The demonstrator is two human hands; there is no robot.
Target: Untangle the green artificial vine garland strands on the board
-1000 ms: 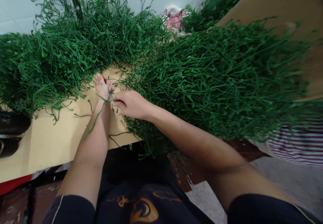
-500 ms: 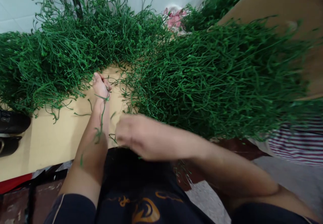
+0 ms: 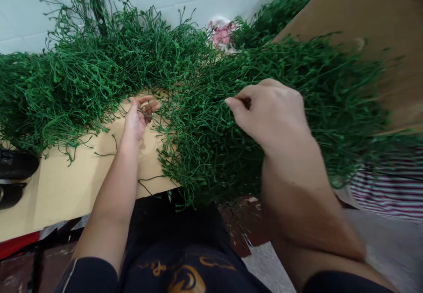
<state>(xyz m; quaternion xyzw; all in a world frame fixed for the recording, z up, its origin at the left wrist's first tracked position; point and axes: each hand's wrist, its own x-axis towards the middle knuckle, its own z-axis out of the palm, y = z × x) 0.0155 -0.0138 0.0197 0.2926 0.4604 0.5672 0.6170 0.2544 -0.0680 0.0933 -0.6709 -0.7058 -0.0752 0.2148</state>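
Note:
Two big heaps of thin green plastic stems cover a tan table top (image 3: 66,183): one heap (image 3: 72,81) at the left and back, another (image 3: 271,121) at the right. My left hand (image 3: 139,114) lies on the table between them, palm up, fingers loosely curled around a few green strands. My right hand (image 3: 267,112) is raised over the right heap, thumb and forefinger pinched together on a stem I can barely make out.
White tiled wall at the back. A brown cardboard sheet (image 3: 357,24) leans at the upper right. Something pink and white (image 3: 221,31) sits behind the heaps. Black objects (image 3: 15,169) rest at the table's left edge. Striped fabric (image 3: 386,191) shows at the right.
My right hand swung from beside the left hand, back toward my body, then up and right over the right heap. The green strand hanging down my left forearm is gone; that hand has loosened.

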